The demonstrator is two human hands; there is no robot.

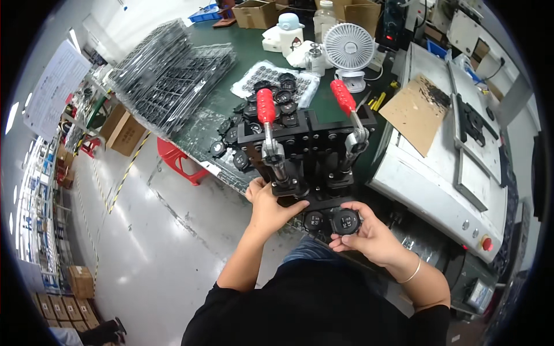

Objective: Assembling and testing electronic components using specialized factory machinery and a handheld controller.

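A black clamp fixture (314, 144) with two red-handled toggle levers (266, 106) (343, 97) stands on the green table edge in front of me. My left hand (268, 205) rests against the fixture's lower left base, fingers curled at its edge. In my right hand (369, 230), at the fixture's front lip, is a round black part (346, 221). A second round black part (314, 220) sits just left of it on the fixture's front.
A heap of round black parts (271, 109) lies behind the fixture, partly on bubble wrap. Stacked black trays in plastic (167, 75) fill the table's left. A white desk fan (349, 49) stands at the back. A grey machine (444, 167) with cardboard is right. A red stool (179, 161) stands below the table.
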